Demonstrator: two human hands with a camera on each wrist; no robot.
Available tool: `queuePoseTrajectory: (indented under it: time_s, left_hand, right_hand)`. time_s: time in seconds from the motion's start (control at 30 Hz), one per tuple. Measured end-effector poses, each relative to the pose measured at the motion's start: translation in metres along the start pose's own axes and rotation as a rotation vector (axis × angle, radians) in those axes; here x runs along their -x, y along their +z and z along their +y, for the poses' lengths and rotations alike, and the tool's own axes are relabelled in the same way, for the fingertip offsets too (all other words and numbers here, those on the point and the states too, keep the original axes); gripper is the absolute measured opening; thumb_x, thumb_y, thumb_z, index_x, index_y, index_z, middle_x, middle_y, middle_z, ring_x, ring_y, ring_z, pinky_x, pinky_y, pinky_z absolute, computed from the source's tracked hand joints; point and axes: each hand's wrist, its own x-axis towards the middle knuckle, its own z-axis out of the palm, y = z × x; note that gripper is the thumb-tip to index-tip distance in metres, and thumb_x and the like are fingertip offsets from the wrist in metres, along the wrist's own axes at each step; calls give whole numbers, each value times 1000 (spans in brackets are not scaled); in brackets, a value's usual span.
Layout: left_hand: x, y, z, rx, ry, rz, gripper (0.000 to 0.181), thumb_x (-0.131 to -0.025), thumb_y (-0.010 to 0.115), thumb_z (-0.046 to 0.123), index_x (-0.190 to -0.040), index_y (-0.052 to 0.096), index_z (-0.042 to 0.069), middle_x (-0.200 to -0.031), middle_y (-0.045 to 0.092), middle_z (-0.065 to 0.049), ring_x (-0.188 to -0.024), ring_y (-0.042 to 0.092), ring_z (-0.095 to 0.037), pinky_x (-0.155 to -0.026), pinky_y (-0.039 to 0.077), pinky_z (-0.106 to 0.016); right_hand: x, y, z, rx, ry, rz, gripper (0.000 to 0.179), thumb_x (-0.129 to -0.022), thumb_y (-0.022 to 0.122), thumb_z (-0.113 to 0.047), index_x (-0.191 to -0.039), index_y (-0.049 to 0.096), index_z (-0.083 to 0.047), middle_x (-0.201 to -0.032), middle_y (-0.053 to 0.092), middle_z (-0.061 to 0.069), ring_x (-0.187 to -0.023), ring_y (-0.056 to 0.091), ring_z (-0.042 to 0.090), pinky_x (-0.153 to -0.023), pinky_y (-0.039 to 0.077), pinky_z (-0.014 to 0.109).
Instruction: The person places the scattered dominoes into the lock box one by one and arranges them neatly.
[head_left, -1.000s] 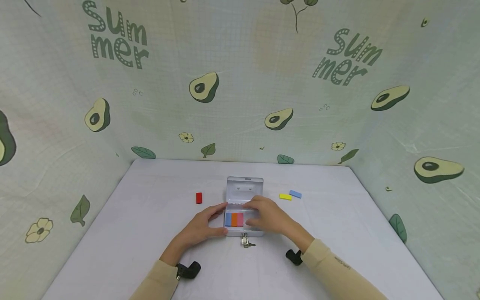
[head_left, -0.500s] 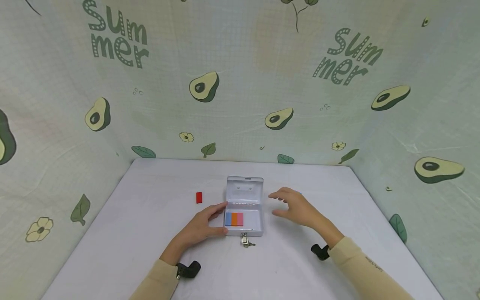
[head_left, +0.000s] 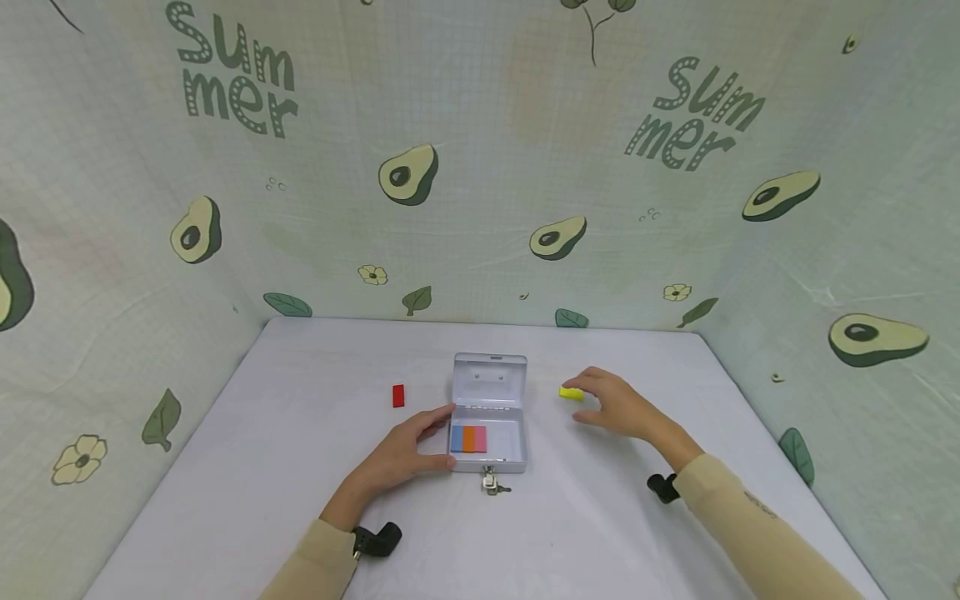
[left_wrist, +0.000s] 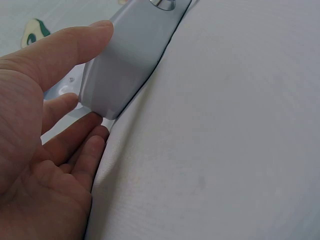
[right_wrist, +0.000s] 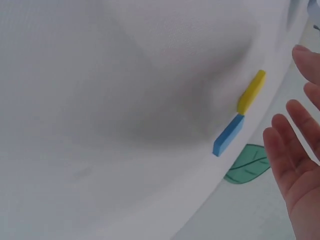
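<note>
An open metal cash box (head_left: 508, 442) stands mid-table, its lid (head_left: 490, 380) tipped back. Inside, blue, orange and pink blocks (head_left: 468, 439) lie side by side at the left. My left hand (head_left: 403, 448) holds the box's left side, thumb at the front corner and fingers toward the back; in the left wrist view the thumb (left_wrist: 75, 47) lies against the wall. My right hand (head_left: 617, 404) hovers over a yellow block (head_left: 572, 393), fingers spread and nothing held. In the right wrist view the yellow block (right_wrist: 251, 92) and a blue block (right_wrist: 229, 135) lie end to end below it.
A red block (head_left: 398, 396) lies left of the box. Keys (head_left: 492, 482) hang from the lock at the box's front. White cloth covers the table (head_left: 315, 358), and printed curtains (head_left: 480, 125) stand around its back and sides.
My right hand has drawn out of the box and moved right, over the yellow block, now hiding the blue one beside it in the head view. My left hand stays on the box.
</note>
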Motion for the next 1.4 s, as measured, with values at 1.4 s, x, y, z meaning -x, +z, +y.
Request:
queuePoseTrajectory:
  time_s: [1.4]
  left_hand:
    - [-1,-2,-4,-4,19,-3,85,-89,87,38,-162,45,23,-165,46,-3,-150,47,-29,-124,38,-49]
  right_hand:
    - [-47,-5,22,165,-105,-285,44,-87,78,11,-124,77,-13,-112,67,1,-98,62,18,-94,60,39]
